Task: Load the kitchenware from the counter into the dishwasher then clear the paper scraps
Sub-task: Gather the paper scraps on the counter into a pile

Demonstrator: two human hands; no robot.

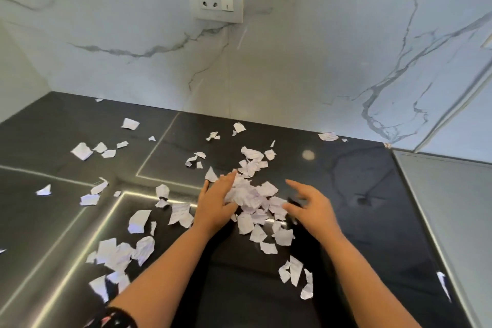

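We're on the paper stage, by the look of it: no kitchenware shows on the black tabletop (372, 194). Our left grip (215, 202) lies flat, fingers straight, against the main heap of paper scraps (250, 197) at mid-tabletop. Our right grip (311, 208) flanks the heap's other side, fingers spread, holding nothing. Next we need to press the heap together and scoop it, then go for the strays out left and by the wall. The right fingers are blurred, so we can't tell whether they touch the heap. Dishwasher and any bin are out of frame.
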